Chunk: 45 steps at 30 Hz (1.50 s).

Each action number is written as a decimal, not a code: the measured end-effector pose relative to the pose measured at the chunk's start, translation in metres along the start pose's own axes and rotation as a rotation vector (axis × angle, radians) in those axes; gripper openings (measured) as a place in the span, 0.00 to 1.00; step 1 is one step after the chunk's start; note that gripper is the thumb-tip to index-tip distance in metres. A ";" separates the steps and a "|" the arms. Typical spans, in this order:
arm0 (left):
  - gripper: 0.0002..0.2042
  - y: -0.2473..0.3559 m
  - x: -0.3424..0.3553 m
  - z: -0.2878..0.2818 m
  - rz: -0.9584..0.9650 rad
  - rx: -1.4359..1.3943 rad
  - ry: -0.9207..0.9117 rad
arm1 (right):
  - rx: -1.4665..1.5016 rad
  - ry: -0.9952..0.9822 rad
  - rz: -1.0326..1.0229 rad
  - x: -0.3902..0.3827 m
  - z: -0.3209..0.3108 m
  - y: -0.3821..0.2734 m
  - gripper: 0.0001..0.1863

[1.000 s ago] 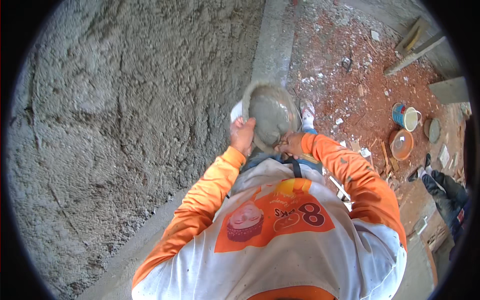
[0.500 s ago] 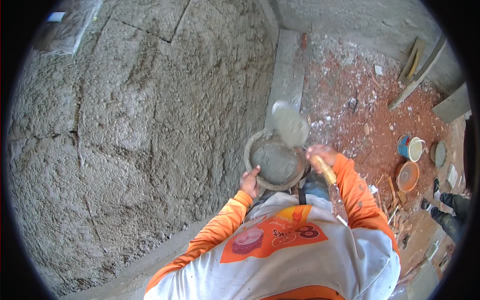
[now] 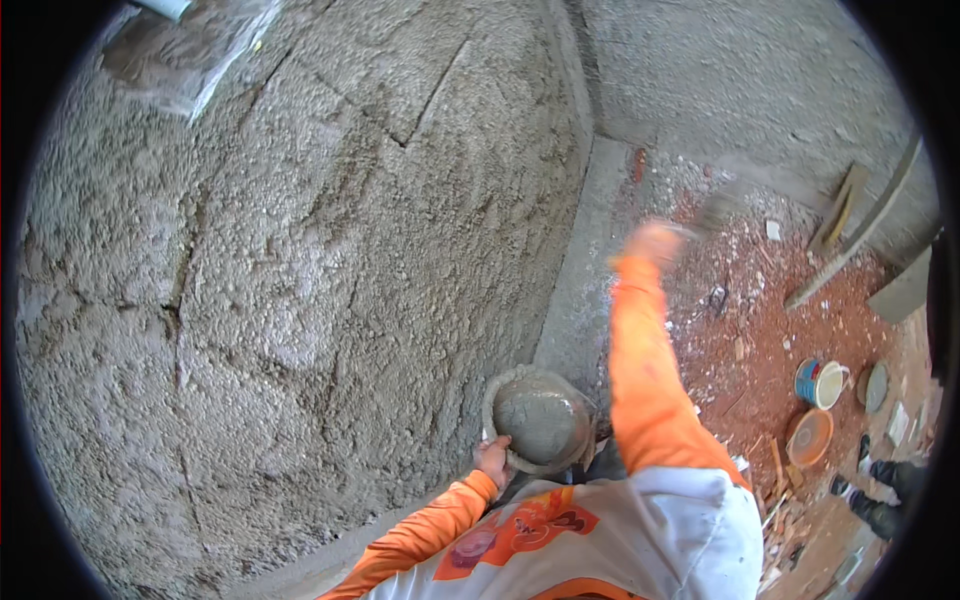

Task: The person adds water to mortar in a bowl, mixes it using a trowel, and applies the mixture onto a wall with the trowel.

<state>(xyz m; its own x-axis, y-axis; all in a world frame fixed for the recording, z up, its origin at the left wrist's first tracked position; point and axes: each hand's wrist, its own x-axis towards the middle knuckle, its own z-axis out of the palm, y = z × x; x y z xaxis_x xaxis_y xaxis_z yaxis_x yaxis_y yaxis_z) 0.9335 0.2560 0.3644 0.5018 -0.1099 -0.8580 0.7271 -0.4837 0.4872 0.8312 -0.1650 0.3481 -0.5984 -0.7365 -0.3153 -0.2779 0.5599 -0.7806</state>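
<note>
My left hand [image 3: 491, 461] grips the near left rim of a round bowl [image 3: 492, 420], thumb over the edge. Wet grey mortar [image 3: 541, 420] lies inside the bowl, which is close against my body. My right arm is stretched forward, and my right hand [image 3: 653, 244] is closed on a trowel [image 3: 716, 213]. Motion smears both the hand and the blade, so I cannot tell whether mortar is on it. To my left rises a wall [image 3: 260, 330] coated in rough grey mortar, with several cut lines and cracks.
Rubble and red earth [image 3: 740, 330] cover the floor at right. A blue-and-white bucket [image 3: 822, 383], an orange tub [image 3: 809, 438] and a grey bucket [image 3: 873, 387] stand there. Boards [image 3: 858, 225] lean on the far wall [image 3: 740, 90]. Another person's legs [image 3: 880, 495] show at lower right.
My right hand has swung forward and away from the bowl with the trowel, which was loaded with mortar above it. The view has shifted; my left hand keeps hold of the bowl.
</note>
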 end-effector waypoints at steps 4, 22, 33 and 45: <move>0.09 -0.006 -0.009 -0.006 0.003 -0.095 0.108 | -0.477 -0.906 -1.740 -0.183 -0.024 0.054 0.14; 0.01 0.039 -0.040 0.120 0.467 -0.128 -0.236 | -0.770 -1.998 -1.011 -0.021 -0.105 0.221 0.19; 0.17 0.037 -0.089 0.087 0.273 -0.303 -0.247 | -0.270 -2.175 0.537 -0.026 -0.194 0.090 0.15; 0.29 0.036 -0.038 0.085 0.107 -0.263 -0.121 | 0.789 -1.011 -0.362 0.052 -0.151 -0.070 0.08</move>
<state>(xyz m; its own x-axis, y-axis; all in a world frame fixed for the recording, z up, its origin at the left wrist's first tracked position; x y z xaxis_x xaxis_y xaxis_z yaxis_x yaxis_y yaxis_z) 0.9006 0.1693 0.4010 0.5339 -0.2585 -0.8051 0.7775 -0.2240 0.5876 0.7059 -0.1852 0.4673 0.3287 -0.9443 -0.0162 0.4107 0.1584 -0.8979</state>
